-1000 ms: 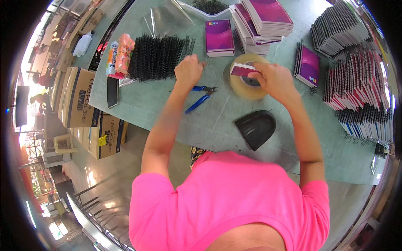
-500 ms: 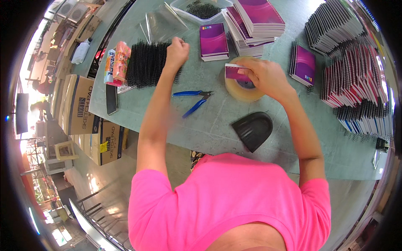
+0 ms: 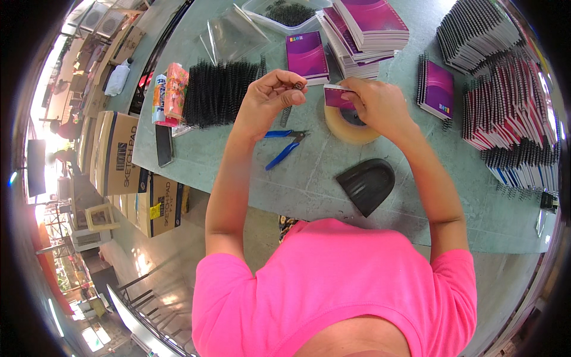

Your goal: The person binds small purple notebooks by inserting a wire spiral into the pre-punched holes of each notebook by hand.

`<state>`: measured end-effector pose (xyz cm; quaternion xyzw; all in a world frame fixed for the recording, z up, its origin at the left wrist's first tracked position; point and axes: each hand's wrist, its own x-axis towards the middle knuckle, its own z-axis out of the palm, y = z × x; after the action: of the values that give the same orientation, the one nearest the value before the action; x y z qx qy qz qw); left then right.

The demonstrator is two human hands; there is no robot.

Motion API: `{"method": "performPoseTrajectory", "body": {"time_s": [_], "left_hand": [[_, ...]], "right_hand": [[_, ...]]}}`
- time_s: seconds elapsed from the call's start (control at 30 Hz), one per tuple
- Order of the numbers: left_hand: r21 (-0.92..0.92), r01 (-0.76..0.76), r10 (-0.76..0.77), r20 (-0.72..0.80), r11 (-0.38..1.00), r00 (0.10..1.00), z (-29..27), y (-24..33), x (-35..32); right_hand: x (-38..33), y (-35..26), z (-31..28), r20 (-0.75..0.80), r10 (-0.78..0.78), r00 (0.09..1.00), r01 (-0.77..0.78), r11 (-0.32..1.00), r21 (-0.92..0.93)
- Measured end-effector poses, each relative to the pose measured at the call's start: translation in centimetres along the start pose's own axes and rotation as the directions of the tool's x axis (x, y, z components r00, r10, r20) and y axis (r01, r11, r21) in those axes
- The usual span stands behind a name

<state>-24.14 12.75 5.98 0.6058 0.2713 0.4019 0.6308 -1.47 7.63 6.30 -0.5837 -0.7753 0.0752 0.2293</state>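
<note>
Between the fingertips of my left hand (image 3: pixel 272 98) is a black binding coil (image 3: pixel 286 113), which hangs down over the table. My right hand (image 3: pixel 376 104) pinches a small purple notebook (image 3: pixel 336 96) by its right side, above a roll of clear tape (image 3: pixel 351 132). Coil and notebook are close but apart. A dense row of black coils (image 3: pixel 215 94) lies left of my left hand. Below the hands rest blue-handled cutters (image 3: pixel 282 153) with their handles spread, and a black curved block (image 3: pixel 367 185).
Purple notebook covers (image 3: pixel 372 27) are stacked at the back, beside a shorter stack (image 3: pixel 307 56). Spiral-bound notebooks (image 3: pixel 505 107) crowd the right side, near one bound purple notebook (image 3: pixel 437 89). A clear tub (image 3: pixel 285 15) holds black scraps. Cartons (image 3: pixel 122 152) stand left of the table.
My left hand has moved right from the row of coils toward the notebook, bringing a coil with it. My right hand still holds the notebook above the tape roll.
</note>
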Motion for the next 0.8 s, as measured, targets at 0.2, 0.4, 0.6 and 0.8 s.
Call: {"method": "performPoseTrajectory", "body": {"time_s": [0.2,0.4,0.6,0.8], "left_hand": [[0.282,0.078,-0.068,-0.044,0.956,0.997,0.9,0.7,-0.2],[0.587,0.156,-0.201,0.011,0.795,0.980,4.5,-1.0,-0.8],[0.681,-0.010,0.112,-0.106,0.732,0.988,4.2,0.6,-0.2],[0.740,-0.118,0.242,-0.062,0.662,0.968,4.4,-0.1,-0.4]], "right_hand": [[0.0,0.1,0.1,0.007,0.004,1.000,-0.004,1.000,-0.004],[0.3,0.2,0.3,-0.030,-0.056,0.998,0.059,0.995,0.076],[0.3,0.6,-0.2,0.033,-0.045,0.998,0.043,0.996,0.077],[0.1,0.1,-0.4,0.022,-0.065,0.998,0.060,0.980,0.189]]}}
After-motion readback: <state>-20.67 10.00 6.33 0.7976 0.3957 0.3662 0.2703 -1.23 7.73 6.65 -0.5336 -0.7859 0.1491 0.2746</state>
